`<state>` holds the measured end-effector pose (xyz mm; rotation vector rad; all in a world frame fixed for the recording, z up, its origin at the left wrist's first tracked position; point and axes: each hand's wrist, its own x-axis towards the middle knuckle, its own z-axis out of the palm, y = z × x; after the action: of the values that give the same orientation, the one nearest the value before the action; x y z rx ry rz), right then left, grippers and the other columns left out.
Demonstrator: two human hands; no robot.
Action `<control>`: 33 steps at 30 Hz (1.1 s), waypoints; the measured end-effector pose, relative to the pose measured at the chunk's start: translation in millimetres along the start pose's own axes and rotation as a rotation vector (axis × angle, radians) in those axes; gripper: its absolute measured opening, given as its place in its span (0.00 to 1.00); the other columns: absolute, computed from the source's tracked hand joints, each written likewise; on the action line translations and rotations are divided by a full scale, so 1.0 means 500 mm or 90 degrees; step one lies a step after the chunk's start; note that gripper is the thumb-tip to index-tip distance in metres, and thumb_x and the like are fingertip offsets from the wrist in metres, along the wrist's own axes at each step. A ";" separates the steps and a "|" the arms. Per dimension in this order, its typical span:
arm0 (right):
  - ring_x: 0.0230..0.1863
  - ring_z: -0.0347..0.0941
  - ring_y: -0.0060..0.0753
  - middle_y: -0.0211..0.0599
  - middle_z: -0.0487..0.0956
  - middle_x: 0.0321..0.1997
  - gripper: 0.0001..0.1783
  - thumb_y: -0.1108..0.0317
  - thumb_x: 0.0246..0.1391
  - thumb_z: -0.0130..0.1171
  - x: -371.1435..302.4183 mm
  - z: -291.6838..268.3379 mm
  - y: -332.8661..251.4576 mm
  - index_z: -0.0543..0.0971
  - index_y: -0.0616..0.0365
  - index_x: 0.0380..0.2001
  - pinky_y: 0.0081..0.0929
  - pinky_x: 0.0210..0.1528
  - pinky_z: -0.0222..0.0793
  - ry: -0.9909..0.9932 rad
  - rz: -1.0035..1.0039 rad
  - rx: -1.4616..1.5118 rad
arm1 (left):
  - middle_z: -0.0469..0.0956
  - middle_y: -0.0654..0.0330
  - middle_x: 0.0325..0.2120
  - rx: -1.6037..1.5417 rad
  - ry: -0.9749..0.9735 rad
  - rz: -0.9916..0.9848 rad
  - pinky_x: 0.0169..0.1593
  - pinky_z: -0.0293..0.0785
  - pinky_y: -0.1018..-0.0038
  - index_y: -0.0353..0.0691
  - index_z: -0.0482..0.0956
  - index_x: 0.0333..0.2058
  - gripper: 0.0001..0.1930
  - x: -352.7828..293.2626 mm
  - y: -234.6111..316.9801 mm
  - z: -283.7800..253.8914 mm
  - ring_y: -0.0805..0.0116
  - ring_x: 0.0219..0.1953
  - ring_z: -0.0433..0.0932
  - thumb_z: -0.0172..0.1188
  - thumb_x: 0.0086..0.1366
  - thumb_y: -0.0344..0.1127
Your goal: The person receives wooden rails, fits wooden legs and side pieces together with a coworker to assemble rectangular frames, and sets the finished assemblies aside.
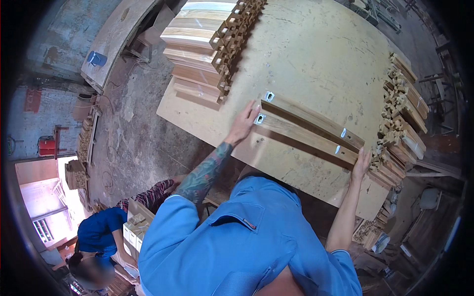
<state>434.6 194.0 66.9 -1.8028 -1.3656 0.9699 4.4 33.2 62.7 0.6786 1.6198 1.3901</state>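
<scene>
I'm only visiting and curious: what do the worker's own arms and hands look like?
The left hand and right hand are bare, without gloves. A densely patterned tattoo covers much of the left forearm; the right forearm shows none. Blue sleeves end near the elbows.

Fairly bright, soft light covers the bench, while the floor to its left is dimmer and greyer. At lower left an opening glares almost white, its detail washed out. Soft shadows lie beside the wooden strips. The middle looks sharp; toward the rim, straight edges bend and the corners fall to black
</scene>
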 end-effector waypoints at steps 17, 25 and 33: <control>0.68 0.60 0.38 0.48 0.65 0.67 0.21 0.64 0.61 0.56 -0.269 0.032 -0.042 0.74 0.61 0.55 0.33 0.65 0.55 -0.002 -0.111 -0.074 | 0.71 0.56 0.39 0.988 0.034 0.323 0.51 0.67 0.64 0.48 0.73 0.48 0.19 -0.003 0.064 -0.281 0.57 0.50 0.70 0.60 0.55 0.31; 0.50 0.75 0.38 0.45 0.78 0.53 0.32 0.65 0.48 0.66 -0.366 0.167 -0.259 0.71 0.61 0.58 0.32 0.56 0.69 -0.500 -0.235 -0.012 | 0.81 0.59 0.43 0.497 -0.465 0.116 0.54 0.72 0.69 0.39 0.78 0.48 0.34 -0.090 0.350 -0.205 0.65 0.46 0.79 0.78 0.36 0.31; 0.45 0.77 0.34 0.45 0.80 0.46 0.40 0.51 0.40 0.73 -0.433 0.127 -0.271 0.73 0.66 0.52 0.31 0.51 0.73 -0.868 -0.121 0.160 | 0.78 0.54 0.49 -0.053 -0.558 -0.062 0.59 0.68 0.71 0.34 0.72 0.56 0.37 -0.165 0.316 -0.018 0.67 0.52 0.75 0.75 0.48 0.41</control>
<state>277.2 19.8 185.5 -0.6464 -1.9231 2.2939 14.6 -4.8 236.9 0.9661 0.8743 0.8765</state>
